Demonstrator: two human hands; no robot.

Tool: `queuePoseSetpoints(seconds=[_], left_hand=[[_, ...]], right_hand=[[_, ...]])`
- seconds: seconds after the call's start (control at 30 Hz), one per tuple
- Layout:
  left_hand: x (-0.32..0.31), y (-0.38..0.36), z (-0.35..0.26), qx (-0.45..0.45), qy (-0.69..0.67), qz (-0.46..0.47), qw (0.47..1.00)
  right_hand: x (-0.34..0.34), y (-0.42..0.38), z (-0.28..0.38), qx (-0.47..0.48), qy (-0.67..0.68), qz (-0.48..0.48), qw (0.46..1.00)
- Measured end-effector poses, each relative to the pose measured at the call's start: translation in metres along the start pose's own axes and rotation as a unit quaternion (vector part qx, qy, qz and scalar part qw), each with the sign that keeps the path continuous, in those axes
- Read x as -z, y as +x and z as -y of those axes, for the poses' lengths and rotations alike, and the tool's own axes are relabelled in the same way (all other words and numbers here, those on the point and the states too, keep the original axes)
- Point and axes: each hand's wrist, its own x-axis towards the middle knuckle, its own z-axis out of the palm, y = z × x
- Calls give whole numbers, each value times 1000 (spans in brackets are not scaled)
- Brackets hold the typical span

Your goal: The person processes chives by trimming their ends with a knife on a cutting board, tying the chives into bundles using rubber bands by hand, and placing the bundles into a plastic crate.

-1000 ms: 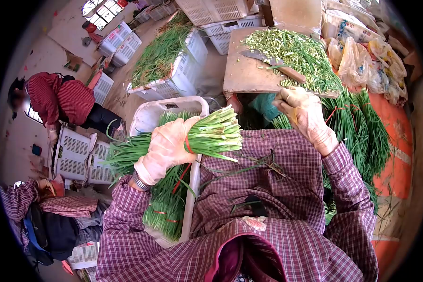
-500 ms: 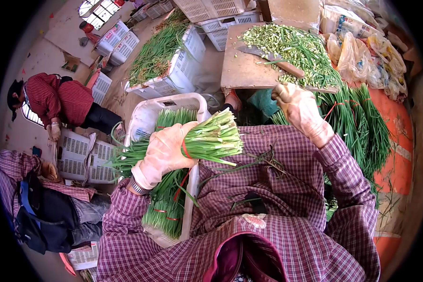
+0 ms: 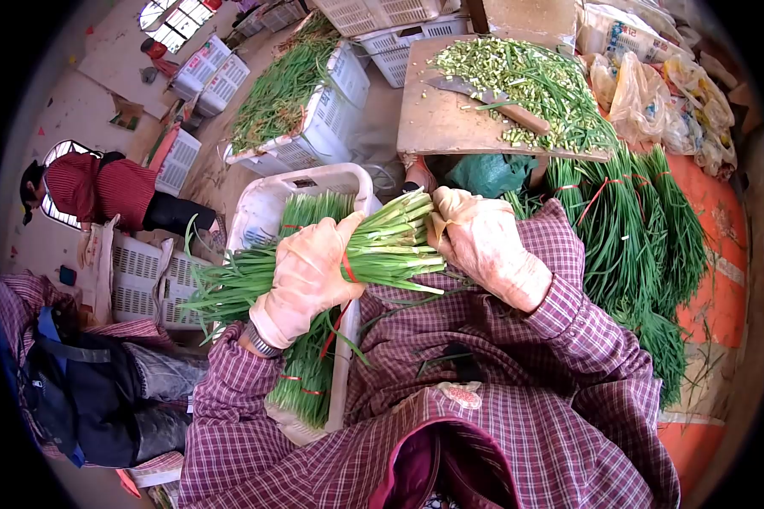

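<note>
My left hand (image 3: 307,276), gloved, is wrapped round a bundle of green stalks (image 3: 386,246) with a red band. The cut ends point right and the leaves hang left over a white crate (image 3: 363,182). My right hand (image 3: 488,246) is at the cut ends, its fingers curled together against them; what they pinch is hidden. Inside the crate lie more banded bundles (image 3: 301,382). Beyond my hands, a wooden board (image 3: 433,127) bears chopped pieces (image 3: 509,72) and a knife (image 3: 518,114).
Banded bundles (image 3: 628,220) lie on an orange surface (image 3: 709,297) at the right. Plastic bags (image 3: 654,102) are behind them. A full crate (image 3: 327,110) stands beyond mine. One person (image 3: 102,191) bends at the left; another (image 3: 85,382) is nearer, lower left.
My right hand has come down and left from near the board to the bundle's cut ends. My left hand still holds the bundle, slightly shifted right. The bending person has moved a little left.
</note>
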Motion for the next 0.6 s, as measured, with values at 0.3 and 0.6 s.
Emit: queuePoseSetpoints(seconds=[0.3,0.6], left_hand=[[-7,-5,6,18,-19,-4,1000],[-10,4,-4,-3,-3,-5,1000]], right_hand=[[-14,-13,-53,-68,12,-43,997],[13,-5,21,-29,106,-5,994]])
